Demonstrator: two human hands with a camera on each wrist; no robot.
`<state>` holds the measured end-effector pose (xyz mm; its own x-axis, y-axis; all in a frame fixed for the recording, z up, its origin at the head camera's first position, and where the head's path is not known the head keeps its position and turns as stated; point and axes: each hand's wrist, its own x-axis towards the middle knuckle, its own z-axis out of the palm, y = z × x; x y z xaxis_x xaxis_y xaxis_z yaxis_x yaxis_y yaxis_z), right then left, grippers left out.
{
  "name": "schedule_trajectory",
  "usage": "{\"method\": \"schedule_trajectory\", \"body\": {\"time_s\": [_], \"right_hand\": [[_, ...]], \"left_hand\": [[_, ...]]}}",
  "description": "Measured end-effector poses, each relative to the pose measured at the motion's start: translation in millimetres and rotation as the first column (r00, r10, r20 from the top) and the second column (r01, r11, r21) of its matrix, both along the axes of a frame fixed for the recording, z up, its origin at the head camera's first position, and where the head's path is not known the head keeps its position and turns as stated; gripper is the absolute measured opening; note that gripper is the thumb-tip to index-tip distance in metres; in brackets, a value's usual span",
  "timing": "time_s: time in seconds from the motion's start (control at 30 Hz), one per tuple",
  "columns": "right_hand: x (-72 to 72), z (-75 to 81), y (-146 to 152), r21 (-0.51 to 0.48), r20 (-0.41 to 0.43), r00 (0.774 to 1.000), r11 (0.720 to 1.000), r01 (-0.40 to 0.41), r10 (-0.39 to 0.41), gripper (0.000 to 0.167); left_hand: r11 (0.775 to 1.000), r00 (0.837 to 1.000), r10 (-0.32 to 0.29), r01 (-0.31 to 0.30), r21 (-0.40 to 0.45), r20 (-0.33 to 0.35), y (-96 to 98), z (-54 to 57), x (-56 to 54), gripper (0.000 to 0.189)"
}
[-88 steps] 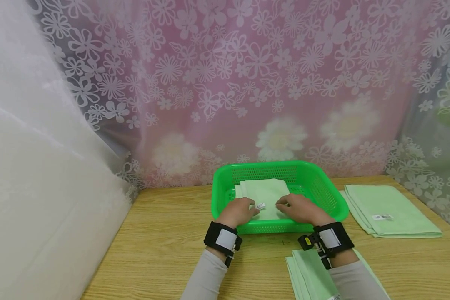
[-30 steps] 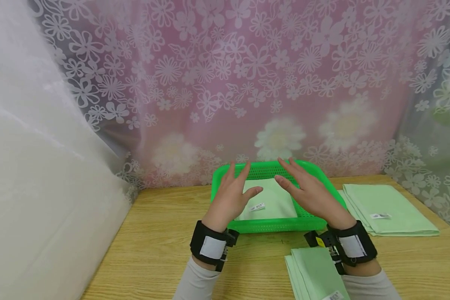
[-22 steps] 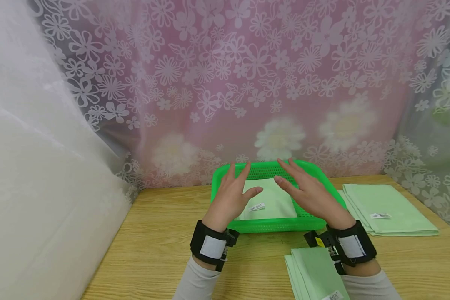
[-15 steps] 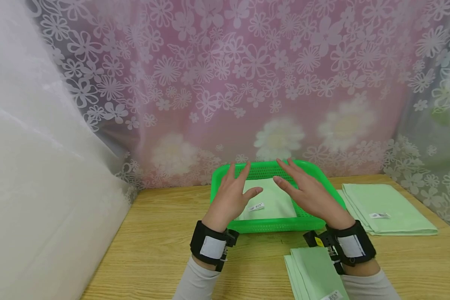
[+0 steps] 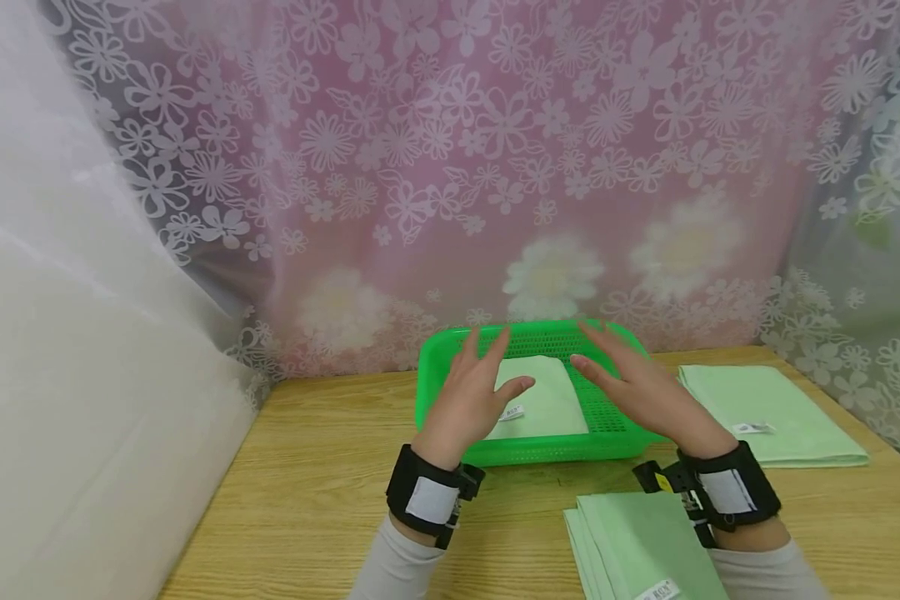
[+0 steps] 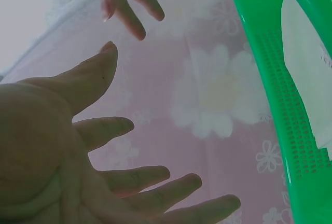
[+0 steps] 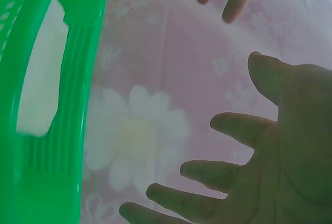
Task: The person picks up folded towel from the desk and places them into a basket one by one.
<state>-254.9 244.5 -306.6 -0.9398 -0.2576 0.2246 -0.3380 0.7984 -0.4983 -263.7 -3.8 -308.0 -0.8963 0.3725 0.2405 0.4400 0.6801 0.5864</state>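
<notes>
My left hand (image 5: pixel 471 396) is held up over the left part of a green plastic basket (image 5: pixel 547 451), fingers spread and holding nothing. Across from it, my right hand (image 5: pixel 641 387) hovers over the basket's right side, also spread and without a load. Both wrist views show the palms bare, well above the basket rim. Inside the basket lies a folded pale green towel (image 5: pixel 546 400) with a small white tag; its left part is hidden behind my left hand. Another folded green towel (image 5: pixel 622 533) lies on the table in front, partly under my right forearm.
A further folded towel (image 5: pixel 776 412) with a tag rests on the wooden table (image 5: pixel 307 492) right of the basket. A flowered curtain (image 5: pixel 420 167) hangs behind the table, and white sheeting (image 5: pixel 82 375) closes off the left side.
Both hands have come up from the towel in the basket and spread their fingers. Since half a second ago, the right hand has drifted slightly right, apart from the left. The view has shifted a little.
</notes>
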Motion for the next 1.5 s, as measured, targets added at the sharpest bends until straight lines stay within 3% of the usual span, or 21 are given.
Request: {"method": "schedule_trajectory", "body": {"time_s": [0.23, 0.5, 0.73, 0.97, 1.1, 1.27, 1.5], "right_hand": [[11.7, 3.7, 55.7, 0.060, -0.011, 0.997, 0.995, 0.082, -0.082, 0.072], [24.6, 9.1, 110.4, 0.060, -0.035, 0.989, 0.988, 0.144, -0.142, 0.070], [30.3, 10.0, 107.7, 0.054, -0.084, 0.990, 0.992, 0.118, -0.113, 0.070], [45.7, 2.7, 102.8, 0.018, -0.063, 0.995, 0.996, 0.083, -0.082, 0.070], [60.3, -9.0, 110.9, 0.009, -0.037, 0.994, 0.995, 0.099, -0.099, 0.070], [97.4, -20.6, 129.5, 0.026, 0.047, 0.985, 0.986, 0.166, -0.167, 0.070], [140.5, -15.0, 145.4, 0.025, 0.060, 0.977, 0.978, 0.206, -0.207, 0.070]], "left_hand": [[0.998, 0.998, -0.058, 0.058, -0.022, -0.030, 17.3, -2.6, 13.0, 0.074], [0.994, 0.992, -0.111, 0.110, -0.020, -0.062, 28.1, 3.2, 31.7, 0.074], [0.990, 0.986, -0.141, 0.137, -0.043, -0.089, 30.8, 5.3, 40.4, 0.073], [0.982, 0.982, -0.180, 0.177, -0.059, -0.055, 36.8, 4.5, 51.9, 0.073], [0.978, 0.979, -0.191, 0.183, -0.101, -0.074, 38.5, 0.6, 61.6, 0.073], [0.968, 0.965, -0.238, 0.226, -0.110, -0.110, 38.3, -1.7, 82.5, 0.073], [0.946, 0.947, -0.318, 0.314, -0.080, -0.051, 40.3, 3.3, 106.1, 0.075]]}}
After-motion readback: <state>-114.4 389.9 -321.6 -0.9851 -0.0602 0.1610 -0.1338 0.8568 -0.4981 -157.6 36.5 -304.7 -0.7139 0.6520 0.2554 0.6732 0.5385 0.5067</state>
